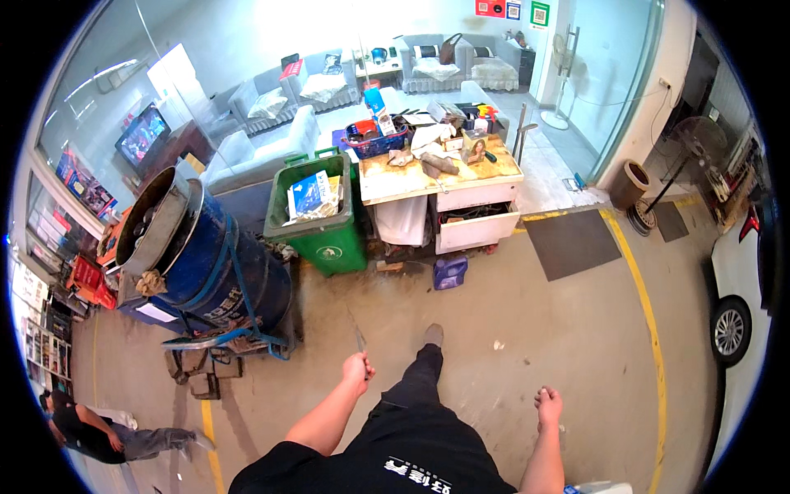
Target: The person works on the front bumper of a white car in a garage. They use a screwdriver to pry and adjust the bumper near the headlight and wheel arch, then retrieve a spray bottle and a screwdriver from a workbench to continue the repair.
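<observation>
My left hand point(358, 370), low in the middle of the head view, is closed around a thin grey pointed tool point(360, 338). Its tip points away from me over the floor; its exact kind is too small to make out. Off to the right, my right hand point(548, 405) hangs with its fingers loosely curled, and nothing shows in it. Both hands are in the air, apart from any furniture. One of my feet point(434, 334) is ahead, below a purple jug point(450, 273) on the floor.
A cluttered workbench point(387, 183) with an ajar drawer point(476, 233) stands ahead. Beside it are a green bin point(329, 247) and blue drums point(222, 272) on a trolley point(239, 336). Another person point(90, 432) is at lower left. A white car point(741, 362) stands right.
</observation>
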